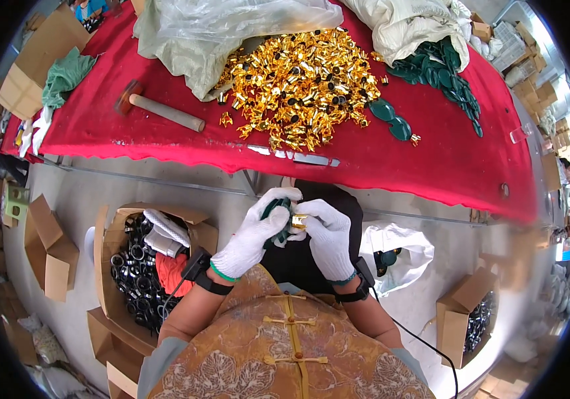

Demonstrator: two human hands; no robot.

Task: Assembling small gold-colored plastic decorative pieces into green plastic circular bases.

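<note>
White knitted gloves cover both hands, which meet over my lap just below the table edge. My left hand [261,229] is closed around a dark green plastic piece [275,216]; its full shape is hidden by the fingers. Close beside it, my right hand [329,229] pinches a small shiny gold part [299,221] against or right next to the green piece. Whether the two parts are joined, I cannot tell. On the table ahead lies a large heap of similar gold parts [298,80], some with black ends.
A red-covered table [418,159] spans the front. It holds a hammer [165,112], green discs [391,120] and a sack spilling green pieces [441,73]. At left stands a carton of black rings [135,266]; at right, a white bag [401,256] and another carton [461,319].
</note>
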